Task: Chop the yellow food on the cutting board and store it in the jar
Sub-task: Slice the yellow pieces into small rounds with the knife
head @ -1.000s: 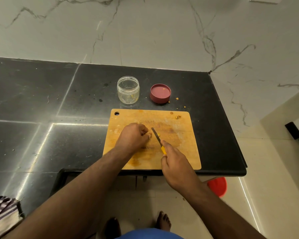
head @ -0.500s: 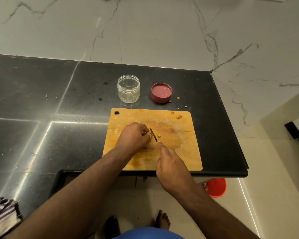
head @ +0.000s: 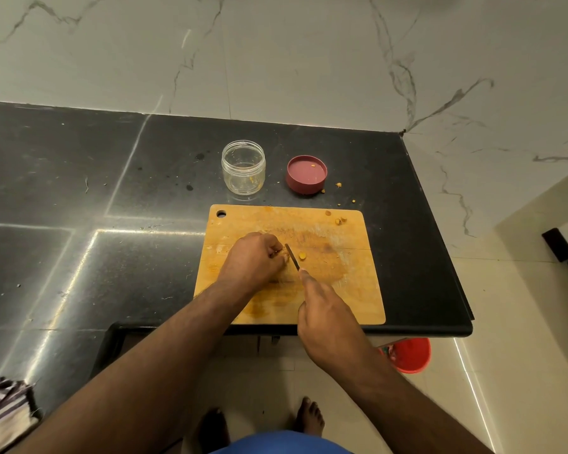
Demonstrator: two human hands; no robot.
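Left hand (head: 254,257) curled in a fist on the cutting board (head: 354,290), fingers closed over a piece of yellow food that is mostly hidden. Right hand (head: 328,317) wrapped around a knife (head: 292,257); handle hidden, blade tip down on the board just beside the left fingertips. One cut slice (head: 302,255) lies right of the blade. More bits (head: 340,220) near the board's far right corner. Behind the board, on the black desk (head: 79,178): open clear jar (head: 243,167), upright, a few yellow specks inside. Red lid (head: 306,174) beside it, crumbs around.
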